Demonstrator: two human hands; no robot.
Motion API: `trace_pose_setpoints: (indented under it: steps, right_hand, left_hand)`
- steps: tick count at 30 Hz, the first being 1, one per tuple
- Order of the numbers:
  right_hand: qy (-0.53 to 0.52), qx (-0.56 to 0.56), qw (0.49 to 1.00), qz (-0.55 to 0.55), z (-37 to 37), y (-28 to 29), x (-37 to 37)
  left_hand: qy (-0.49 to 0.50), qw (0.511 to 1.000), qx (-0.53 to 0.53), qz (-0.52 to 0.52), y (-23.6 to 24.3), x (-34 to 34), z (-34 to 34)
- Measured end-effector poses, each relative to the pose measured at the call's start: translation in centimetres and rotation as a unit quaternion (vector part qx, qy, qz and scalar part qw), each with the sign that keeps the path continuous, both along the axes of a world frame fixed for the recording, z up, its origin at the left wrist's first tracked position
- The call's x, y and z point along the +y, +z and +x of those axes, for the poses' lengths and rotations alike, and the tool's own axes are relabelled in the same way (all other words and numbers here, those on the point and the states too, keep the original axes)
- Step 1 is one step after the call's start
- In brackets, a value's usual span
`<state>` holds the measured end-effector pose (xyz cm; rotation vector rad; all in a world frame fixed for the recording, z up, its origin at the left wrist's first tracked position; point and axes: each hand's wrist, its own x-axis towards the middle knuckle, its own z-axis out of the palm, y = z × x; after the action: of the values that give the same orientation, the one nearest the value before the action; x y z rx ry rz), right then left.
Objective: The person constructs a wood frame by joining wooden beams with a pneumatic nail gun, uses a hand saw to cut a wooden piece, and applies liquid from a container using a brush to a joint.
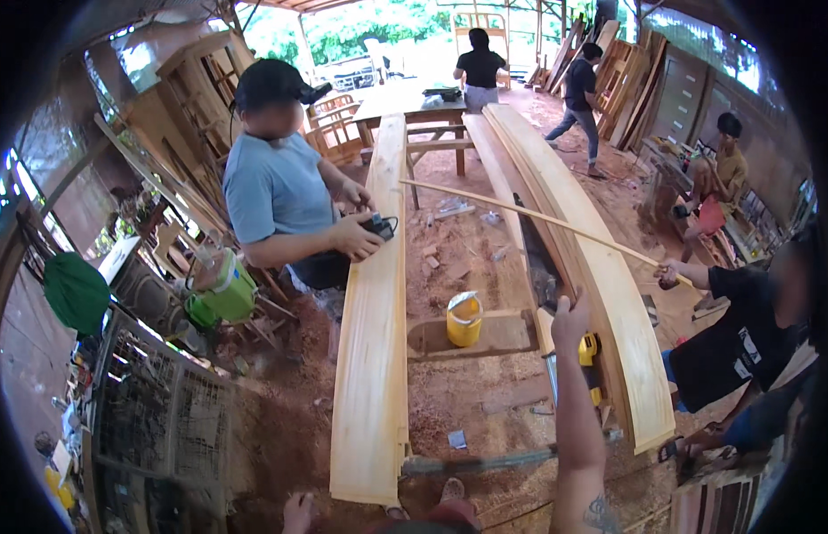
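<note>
My right hand (569, 322) is raised in front of the right-hand stack of long planks (601, 267). Its thumb and a finger point up, slightly apart, and I see nothing held in it. At the lower edge, my left hand (298, 513) shows only in part, left of the near end of the left plank (369, 383); its fingers are unclear. A yellow-and-black power tool (590, 350) sits beside the right stack, just past my right forearm. A thin wooden strip (529, 214) slants across the gap between the planks, held at its right end by a co-worker's hand (668, 274).
A person in a light blue shirt (276, 187) handles a small dark device (378, 227) over the left plank. A yellow bucket (464, 320) stands between the planks. The person in black (743, 334) is at right. A table (414, 107) and other people are farther back.
</note>
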<state>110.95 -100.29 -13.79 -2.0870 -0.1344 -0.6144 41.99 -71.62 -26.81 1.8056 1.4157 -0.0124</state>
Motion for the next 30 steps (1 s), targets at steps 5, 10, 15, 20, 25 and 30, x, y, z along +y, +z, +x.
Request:
trace_pose_setpoints:
  steps: [5, 10, 15, 20, 25, 30]
  right_hand:
    - [0.168, 0.097, 0.961, 0.196, -17.7, -0.6, -2.5]
    - [0.324, 0.352, 0.863, 0.16, -33.1, -5.7, -1.8]
    - [0.347, 0.321, 0.88, 0.036, -40.7, -3.4, -0.2]
    - [0.407, 0.164, 0.886, -0.151, -43.4, -2.2, 0.5]
    - [0.399, 0.159, 0.888, -0.162, -45.3, -3.2, 1.6]
    - [0.403, 0.171, 0.882, -0.176, -45.1, -4.3, 2.1]
  left_hand:
    - [0.016, 0.981, -0.184, -0.061, 6.3, -0.2, 8.0]
    - [-0.111, 0.968, -0.22, -0.047, 9.2, -0.3, 12.1]
    - [-0.205, 0.933, -0.249, -0.16, 10.9, -0.4, 11.3]
    - [-0.429, 0.879, -0.177, 0.111, 12.0, -0.4, 10.2]
    - [-0.434, 0.865, -0.216, 0.129, 10.2, 0.2, 9.7]
    - [-0.423, 0.865, -0.235, 0.131, 8.8, 0.2, 10.0]
